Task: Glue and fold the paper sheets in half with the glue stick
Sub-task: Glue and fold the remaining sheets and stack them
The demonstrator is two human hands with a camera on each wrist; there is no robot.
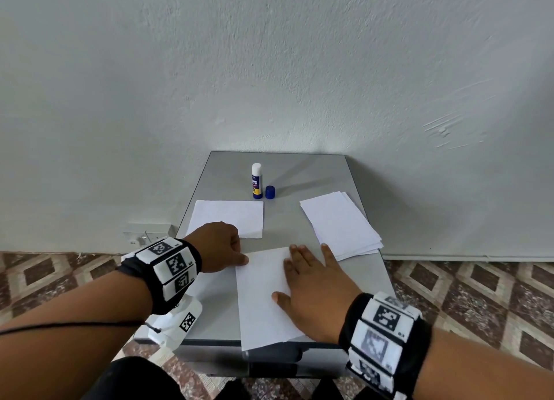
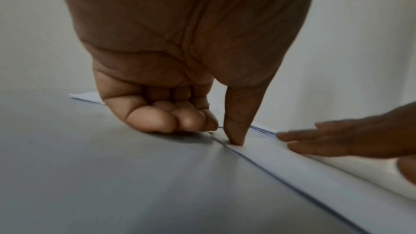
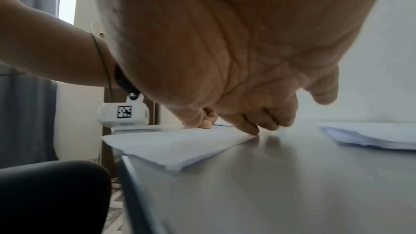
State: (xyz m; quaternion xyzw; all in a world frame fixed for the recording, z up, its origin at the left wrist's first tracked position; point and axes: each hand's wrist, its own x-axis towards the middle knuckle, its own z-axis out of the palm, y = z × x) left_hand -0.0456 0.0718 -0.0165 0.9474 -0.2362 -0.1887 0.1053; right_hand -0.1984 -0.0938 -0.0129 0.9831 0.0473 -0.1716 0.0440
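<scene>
Grey table (image 1: 314, 174), glue stick (image 1: 257, 181) labelled "GLUE STICK"

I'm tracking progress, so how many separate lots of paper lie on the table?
3. One sheet at the near edge under the left hand and right hand; one piece behind the left hand; one stack at far right, whose sheets I cannot count.

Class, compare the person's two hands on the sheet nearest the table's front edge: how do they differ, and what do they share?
Pose: the left hand curls its fingers; the right hand holds them straight. Contact: the left hand presses with its thumb tip, the right hand with several fingers. Place: left hand at the sheet's left edge, right hand on its right side. Both touch that sheet.
</scene>
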